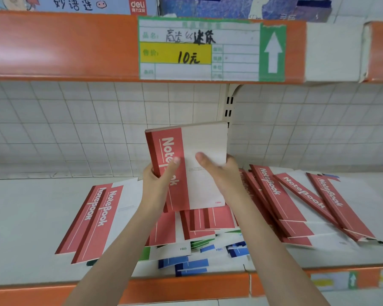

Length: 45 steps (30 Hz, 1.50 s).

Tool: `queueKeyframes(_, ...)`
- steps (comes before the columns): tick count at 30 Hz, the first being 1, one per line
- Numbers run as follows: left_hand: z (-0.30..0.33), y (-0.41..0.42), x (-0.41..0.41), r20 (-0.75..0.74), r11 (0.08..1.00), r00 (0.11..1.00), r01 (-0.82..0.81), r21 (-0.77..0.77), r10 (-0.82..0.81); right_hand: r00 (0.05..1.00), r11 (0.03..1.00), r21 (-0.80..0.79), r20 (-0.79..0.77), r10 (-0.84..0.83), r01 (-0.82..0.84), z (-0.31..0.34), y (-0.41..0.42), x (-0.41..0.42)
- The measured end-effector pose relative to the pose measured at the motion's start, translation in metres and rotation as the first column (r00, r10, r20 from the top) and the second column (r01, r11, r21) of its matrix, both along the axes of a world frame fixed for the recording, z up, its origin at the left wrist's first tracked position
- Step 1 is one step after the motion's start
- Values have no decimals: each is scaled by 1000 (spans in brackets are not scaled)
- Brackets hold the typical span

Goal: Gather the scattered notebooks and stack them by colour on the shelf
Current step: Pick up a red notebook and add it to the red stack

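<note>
We held a small bundle of red notebooks (186, 166) above the shelf (27, 217), our left hand (157, 180) gripping its spine edge and our right hand (221, 173) clasping its right side. The sorting looked barely begun to us: red notebooks (296, 202) lay fanned on both sides, and blue notebooks (190, 265) and green ones (200, 242) sat jumbled beneath, no colour stack yet formed.

Single head-worn view, forward and down, close above the shelf (31, 217).
</note>
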<state>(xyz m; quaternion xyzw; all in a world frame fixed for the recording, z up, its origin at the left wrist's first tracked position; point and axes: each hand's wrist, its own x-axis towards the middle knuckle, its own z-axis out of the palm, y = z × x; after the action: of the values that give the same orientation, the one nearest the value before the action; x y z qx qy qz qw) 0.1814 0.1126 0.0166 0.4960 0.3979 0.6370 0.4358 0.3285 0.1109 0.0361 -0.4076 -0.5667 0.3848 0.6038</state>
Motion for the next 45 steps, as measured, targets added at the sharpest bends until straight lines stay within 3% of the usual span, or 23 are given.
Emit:
queueKeyframes(8, -27, -1, 4, -103, 993, 995, -18, -120, 5, 990, 999, -5, 137, -32, 33, -35, -2, 4)
queueKeyframes(13, -18, 0, 0, -69, 972, 998, -23, -232, 7, 953, 995, 48, 287, -94, 84, -21, -6, 6)
queueKeyframes(19, 9, -1, 5, -127, 910, 978, 100, -401, -163, 968, 976, -166, 231, -99, 139, -3, -23, 24)
queueKeyframes(25, 26, -15, 58, -99, 931, 951, 259, -259, -292, 931, 864, -350, 186, -314, 362, 11, -63, 78)
queueKeyframes(29, 25, -31, 125, -127, 872, 866, 465, -154, -484, 849, 765, -371, 193, -492, 527, 10, -107, 131)
queueKeyframes(33, 10, -63, 206, -82, 751, 749, 643, -150, -658, 733, 630, -419, 145, -665, 654, 2, -171, 186)
queueKeyframes(37, -1, -114, 281, -75, 586, 584, 789, -181, -809, 538, 435, -485, 91, -838, 759, -14, -247, 231)
queueKeyframes(41, -8, -175, 335, -72, 389, 384, 880, -272, -920, 314, 203, -496, 151, -937, 844, -25, -322, 262)
queueKeyframes(45, -18, -236, 379, -77, 245, 232, 921, -302, -970, 172, 79, -548, 120, -978, 833, -35, -391, 275)
